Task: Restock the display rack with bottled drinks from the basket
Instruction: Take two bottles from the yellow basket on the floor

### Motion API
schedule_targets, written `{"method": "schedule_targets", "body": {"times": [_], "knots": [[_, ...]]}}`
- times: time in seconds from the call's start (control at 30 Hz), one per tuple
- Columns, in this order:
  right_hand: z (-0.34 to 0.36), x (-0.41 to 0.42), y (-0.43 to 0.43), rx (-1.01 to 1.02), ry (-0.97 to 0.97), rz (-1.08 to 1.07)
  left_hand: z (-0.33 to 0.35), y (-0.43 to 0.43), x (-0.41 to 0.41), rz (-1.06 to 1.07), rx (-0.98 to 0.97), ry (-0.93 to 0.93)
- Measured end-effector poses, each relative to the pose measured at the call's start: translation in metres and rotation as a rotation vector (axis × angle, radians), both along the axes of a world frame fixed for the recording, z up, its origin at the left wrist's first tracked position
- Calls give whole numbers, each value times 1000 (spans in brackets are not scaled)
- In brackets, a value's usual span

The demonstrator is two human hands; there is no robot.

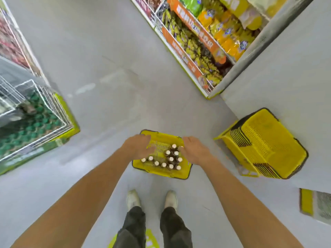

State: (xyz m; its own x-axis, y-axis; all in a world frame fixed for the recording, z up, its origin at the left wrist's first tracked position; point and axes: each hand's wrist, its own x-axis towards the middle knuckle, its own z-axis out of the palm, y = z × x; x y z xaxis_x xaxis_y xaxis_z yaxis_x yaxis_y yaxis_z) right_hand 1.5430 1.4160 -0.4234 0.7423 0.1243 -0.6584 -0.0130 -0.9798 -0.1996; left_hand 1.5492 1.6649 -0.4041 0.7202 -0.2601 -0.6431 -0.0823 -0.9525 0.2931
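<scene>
On the floor just ahead of the feet: one yellow basket (186, 173), open top, holding the bottles (171, 159). Bottles upright, long axis vertical, white caps facing up at the hands. Count eleven caps plain; a possible twelfth sits half hidden at the right fingertips. Most bunch in the basket's right half, and a short row runs left along the near side. Left hand (138, 145) hangs over the far-left rim, apart from the nearest cap. Right hand (195, 151) is over the right side, fingers pointing in at the bunch, touching or nearly so. Right hand judged the nearer for a first pick. Both are motion-blurred: cannot tell how far either is closed or whether either has hold of anything. One display rack (68, 122), wire-sided, with green-capped bottles, stands well apart on the left, so any carry goes leftward. One stack of empty baskets (268, 145) lies tipped near the right; number unreadable.
</scene>
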Motion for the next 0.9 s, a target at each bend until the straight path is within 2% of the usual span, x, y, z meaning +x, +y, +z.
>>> {"method": "schedule_targets", "body": {"times": [0.13, 0.3, 0.63, 0.77, 0.9], "knots": [[-95, -33, 6, 10, 99, 55, -90, -4, -28, 32, 7, 99], [-229, -53, 16, 23, 150, 67, -222, 0, -49, 89, -5, 134], [-482, -6, 22, 28, 20, 120, -494, 2, -22, 55, -20, 45], [-549, -3, 14, 39, -21, 131, -571, -1, -25, -33, -48, 65], [-577, -1, 8, 86, -133, 90, -602, 6, -28, 3, -163, -26]]}}
